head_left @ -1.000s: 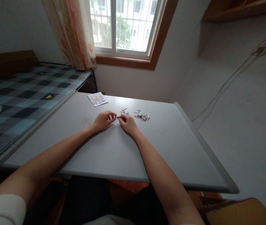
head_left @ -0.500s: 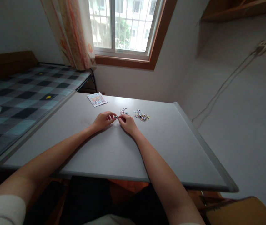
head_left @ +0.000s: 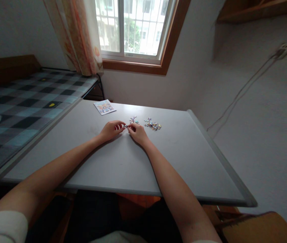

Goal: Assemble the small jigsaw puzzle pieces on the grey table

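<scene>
My left hand (head_left: 111,130) and my right hand (head_left: 137,133) meet fingertip to fingertip on the grey table (head_left: 183,162), both pinching small jigsaw pieces (head_left: 125,126) held between them. Just beyond my right hand lies a small cluster of pieces (head_left: 133,119), and a larger loose pile of colourful pieces (head_left: 153,124) sits further right. A picture card (head_left: 105,107) lies flat near the table's far left corner.
A bed with a checked blue cover (head_left: 24,108) runs along the table's left edge. A window (head_left: 133,28) with a curtain (head_left: 79,37) is behind. A white wall with a cable (head_left: 239,96) stands to the right. A wooden chair (head_left: 257,227) shows at the lower right.
</scene>
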`<state>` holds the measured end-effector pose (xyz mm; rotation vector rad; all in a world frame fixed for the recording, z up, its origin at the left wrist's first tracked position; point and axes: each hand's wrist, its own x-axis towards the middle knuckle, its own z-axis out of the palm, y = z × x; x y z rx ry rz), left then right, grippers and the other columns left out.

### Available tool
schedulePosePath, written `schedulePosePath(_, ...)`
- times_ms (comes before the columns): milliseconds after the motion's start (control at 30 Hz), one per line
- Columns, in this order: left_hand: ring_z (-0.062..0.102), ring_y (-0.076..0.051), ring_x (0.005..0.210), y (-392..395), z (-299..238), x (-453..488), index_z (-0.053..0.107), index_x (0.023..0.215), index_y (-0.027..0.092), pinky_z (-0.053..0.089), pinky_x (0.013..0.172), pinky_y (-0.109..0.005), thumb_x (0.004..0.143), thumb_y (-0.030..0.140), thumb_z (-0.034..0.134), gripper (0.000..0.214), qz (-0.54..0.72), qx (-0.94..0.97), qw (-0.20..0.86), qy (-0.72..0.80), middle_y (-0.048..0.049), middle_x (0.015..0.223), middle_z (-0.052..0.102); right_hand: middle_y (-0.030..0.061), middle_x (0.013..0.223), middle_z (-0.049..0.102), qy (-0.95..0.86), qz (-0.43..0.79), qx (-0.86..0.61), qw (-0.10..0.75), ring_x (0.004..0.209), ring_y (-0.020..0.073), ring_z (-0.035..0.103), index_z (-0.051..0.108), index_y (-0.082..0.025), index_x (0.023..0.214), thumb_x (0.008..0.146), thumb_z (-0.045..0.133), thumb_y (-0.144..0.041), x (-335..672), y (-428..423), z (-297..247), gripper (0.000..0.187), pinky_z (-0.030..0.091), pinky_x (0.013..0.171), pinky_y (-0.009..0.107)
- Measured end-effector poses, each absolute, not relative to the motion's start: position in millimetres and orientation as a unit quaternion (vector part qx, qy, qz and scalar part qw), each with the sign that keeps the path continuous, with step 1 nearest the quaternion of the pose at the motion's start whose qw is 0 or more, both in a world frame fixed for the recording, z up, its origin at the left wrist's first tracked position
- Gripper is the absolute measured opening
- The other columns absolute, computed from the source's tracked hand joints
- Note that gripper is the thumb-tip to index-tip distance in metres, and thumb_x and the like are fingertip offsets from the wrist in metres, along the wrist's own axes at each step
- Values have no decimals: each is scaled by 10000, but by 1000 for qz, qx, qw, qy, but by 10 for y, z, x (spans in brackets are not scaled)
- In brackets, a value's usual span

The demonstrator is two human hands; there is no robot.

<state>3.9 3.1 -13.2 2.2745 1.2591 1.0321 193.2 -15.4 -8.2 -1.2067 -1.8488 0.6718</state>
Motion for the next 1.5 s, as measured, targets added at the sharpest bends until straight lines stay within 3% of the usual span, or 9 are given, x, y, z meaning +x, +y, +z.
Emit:
schedulePosePath(700, 563, -106, 566, 22, -119, 39, 708, 974, 172, 473, 560, -214, 817, 410, 612, 300, 361, 808, 174, 432, -23, 712, 678, -11, 635, 632, -734, 278, -471, 404, 600, 111, 547, 654, -171, 806, 870, 521, -247, 1924, -180, -52, 166, 421, 660, 226)
schedulePosePath(900, 576, -108, 594, -18, -82, 37, 646, 1092, 193, 453, 582, -220, 820, 395, 618, 340, 354, 816, 162, 427, -7, 753, 666, 31, 689, 673, -678, 263, -504, 465, 618, 136, 579, 658, -158, 827, 864, 522, -317, 2077, -74, -44, 212, 436, 644, 240)
schedulePosePath(1000, 537, -105, 563, -31, -82, 35, 625, 969, 196, 405, 570, -218, 823, 375, 605, 232, 346, 818, 129, 442, 30, 659, 601, 67, 695, 689, -614, 221, -571, 498, 643, 166, 601, 661, -150, 759, 850, 528, -344, 2252, 26, -68, 253, 448, 680, 276)
schedulePosePath(1067, 459, -99, 508, -38, -85, 35, 581, 784, 194, 345, 536, -220, 809, 363, 599, 172, 331, 822, 95, 454, 49, 570, 520, 72, 676, 688, -592, 214, -600, 493, 636, 175, 604, 660, -150, 722, 839, 541, -353, 2344, 75, -95, 263, 448, 679, 287)
schedulePosePath(1167, 335, -95, 458, -49, -84, 41, 419, 555, 194, 259, 504, -239, 816, 352, 543, 330, 302, 834, 61, 458, 47, 471, 393, 64, 644, 679, -596, 207, -614, 474, 632, 177, 600, 662, -156, 674, 824, 565, -342, 2397, 106, -131, 258, 438, 671, 286)
schedulePosePath(1267, 278, -96, 440, -59, -80, 46, 328, 507, 195, 231, 505, -252, 837, 336, 471, 387, 296, 837, 55, 457, 44, 441, 321, 53, 648, 682, -613, 200, -608, 464, 645, 174, 604, 677, -163, 693, 822, 582, -307, 2369, 97, -136, 216, 436, 688, 283)
schedulePosePath(1500, 251, -97, 438, -79, -52, 61, 319, 512, 195, 219, 512, -258, 855, 362, 459, 406, 304, 833, 67, 457, 47, 452, 300, 54, 673, 682, -649, 197, -591, 436, 651, 172, 601, 668, -168, 708, 847, 576, -264, 2312, 59, -107, 192, 427, 710, 282)
